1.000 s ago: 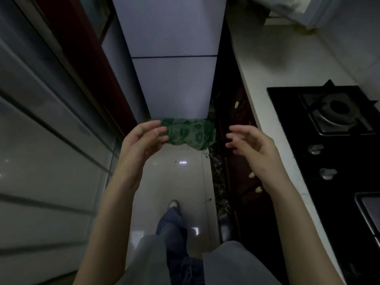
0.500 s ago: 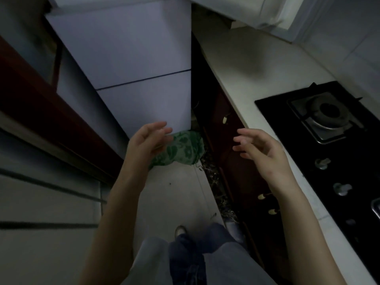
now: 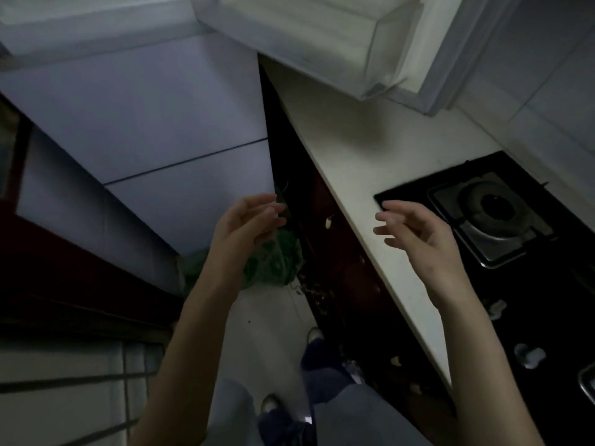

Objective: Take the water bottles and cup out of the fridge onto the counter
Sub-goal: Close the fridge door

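Hands are both raised in the middle of the frame, and both are empty. The left hand [image 3: 248, 223] has its fingers loosely curled and spread, pinching nothing. The right hand [image 3: 415, 230] is also spread, with fingers pointing to the left, apart from the other hand.

Behind the left hand a green patterned cloth [image 3: 277, 262] lies on the floor at the foot of the fridge [image 3: 154, 123]. The lower fridge doors, in the upper left of the frame, are closed. At the upper right an open fridge door [image 3: 354, 37] hangs over the counter [image 3: 363, 162], and its white shelf looks empty. Bottles and cup are not visible, so I cannot tell where they are.

The pale counter runs diagonally to the lower right, with a black gas stove [image 3: 502, 220] set in it and 2 knobs below the burner. Dark red cabinets [image 3: 341, 268] stand under the counter. The floor is pale tile, and the room is dim.
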A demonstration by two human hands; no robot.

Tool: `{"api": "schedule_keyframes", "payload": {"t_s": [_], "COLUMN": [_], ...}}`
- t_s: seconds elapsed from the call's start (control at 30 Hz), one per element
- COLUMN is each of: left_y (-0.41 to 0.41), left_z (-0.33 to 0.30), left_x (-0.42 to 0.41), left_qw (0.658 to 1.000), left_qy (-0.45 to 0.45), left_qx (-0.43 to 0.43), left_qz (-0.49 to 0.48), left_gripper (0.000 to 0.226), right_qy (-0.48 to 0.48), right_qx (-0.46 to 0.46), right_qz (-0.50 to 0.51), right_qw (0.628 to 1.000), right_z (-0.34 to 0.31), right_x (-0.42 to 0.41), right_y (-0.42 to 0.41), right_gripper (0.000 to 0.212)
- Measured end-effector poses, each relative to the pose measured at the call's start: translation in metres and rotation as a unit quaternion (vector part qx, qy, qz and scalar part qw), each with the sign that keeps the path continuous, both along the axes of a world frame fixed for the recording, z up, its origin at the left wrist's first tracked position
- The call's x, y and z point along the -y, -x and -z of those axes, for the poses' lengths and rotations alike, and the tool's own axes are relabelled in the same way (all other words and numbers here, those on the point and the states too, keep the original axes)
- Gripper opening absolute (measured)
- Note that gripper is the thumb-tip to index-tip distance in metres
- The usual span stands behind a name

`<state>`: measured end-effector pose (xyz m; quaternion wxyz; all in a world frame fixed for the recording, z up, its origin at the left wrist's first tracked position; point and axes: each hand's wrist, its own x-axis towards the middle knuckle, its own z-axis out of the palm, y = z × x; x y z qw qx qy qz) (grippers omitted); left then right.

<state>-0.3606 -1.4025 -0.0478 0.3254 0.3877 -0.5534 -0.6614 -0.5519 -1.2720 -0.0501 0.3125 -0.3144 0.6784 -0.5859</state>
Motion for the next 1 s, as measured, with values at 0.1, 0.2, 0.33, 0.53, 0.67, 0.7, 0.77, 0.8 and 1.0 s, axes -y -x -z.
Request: {"api": "schedule_keyframes", "payload": {"t_s": [0.1, 0.2, 0.33, 0.53, 0.67, 0.7, 0.77, 0.8, 1.0], "left_y": [0.034, 0.065, 0.095, 0.122, 0.139, 0.144, 0.154, 0.159, 0.188], "left_z": [-0.012, -0.027, -0.044, -0.069, -0.080, -0.082, -0.086, -0.088, -0.096], "left_x": [0.018, 0.028, 0.034, 0.034, 0.038, 0.038, 0.038, 0.038, 0.038], "left_qw": [0.999, 0.998, 0.994, 0.984, 0.975, 0.974, 0.971, 0.969, 0.943], "left_qy": [0.031, 0.056, 0.091, 0.142, 0.163, 0.162, 0.166, 0.173, 0.282], "left_qx": [-0.003, -0.024, -0.051, -0.092, -0.121, -0.126, -0.139, -0.142, -0.079], "left_qz": [0.022, 0.028, 0.038, 0.059, 0.092, 0.095, 0.100, 0.104, 0.157], "left_gripper": [0.018, 0.017, 0.016, 0.028, 0.025, 0.024, 0.026, 0.027, 0.036], "right_qy": [0.028, 0.051, 0.079, 0.102, 0.112, 0.113, 0.112, 0.110, 0.104], "right_qx": [-0.011, -0.016, -0.043, -0.085, -0.100, -0.102, -0.116, -0.126, -0.197], "right_qz": [0.019, 0.029, 0.039, 0.058, 0.093, 0.100, 0.113, 0.121, 0.185], "right_qw": [0.999, 0.998, 0.995, 0.989, 0.984, 0.983, 0.980, 0.978, 0.957], "right_z": [-0.009, -0.018, -0.032, -0.046, -0.054, -0.056, -0.060, -0.062, -0.076], "right_x": [0.015, 0.026, 0.037, 0.045, 0.048, 0.050, 0.055, 0.059, 0.085], "right_y": [0.032, 0.055, 0.080, 0.101, 0.113, 0.117, 0.124, 0.128, 0.148], "right_gripper": [0.023, 0.024, 0.021, 0.023, 0.022, 0.021, 0.017, 0.017, 0.021]}}
